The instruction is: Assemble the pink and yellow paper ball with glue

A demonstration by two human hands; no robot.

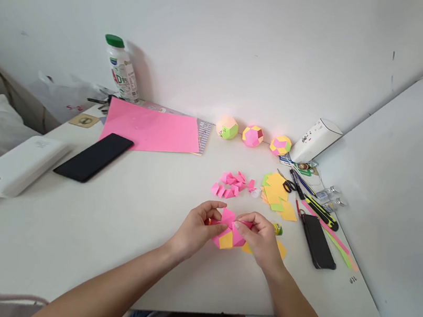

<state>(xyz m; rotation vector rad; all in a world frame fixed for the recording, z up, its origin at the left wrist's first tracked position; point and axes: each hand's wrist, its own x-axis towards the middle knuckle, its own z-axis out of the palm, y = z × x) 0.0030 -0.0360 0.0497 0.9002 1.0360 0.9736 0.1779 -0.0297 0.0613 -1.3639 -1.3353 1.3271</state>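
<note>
Between my two hands is a partly built paper ball point(226, 240) of pink folded pieces with an orange-yellow piece on its near side. My left hand point(200, 228) pinches its left part, thumb on top. On the other side my right hand point(259, 237) grips the right part between thumb and fingers. A pink flap stands up between the fingertips. Loose pink folded paper pieces point(230, 184) lie just beyond the hands. To their right is a pile of yellow, orange and green paper squares point(275, 190). A small green-and-yellow container point(277, 229) is partly hidden behind my right hand.
Three finished paper balls point(252, 136) stand along the wall beside a white box point(315, 141). Scissors point(290, 186), a cutter point(321, 212) and a black case point(318, 242) lie right. Leftward are a pink sheet point(152, 127), a black phone point(93, 157), a power bank point(15, 166) and a bottle point(122, 70).
</note>
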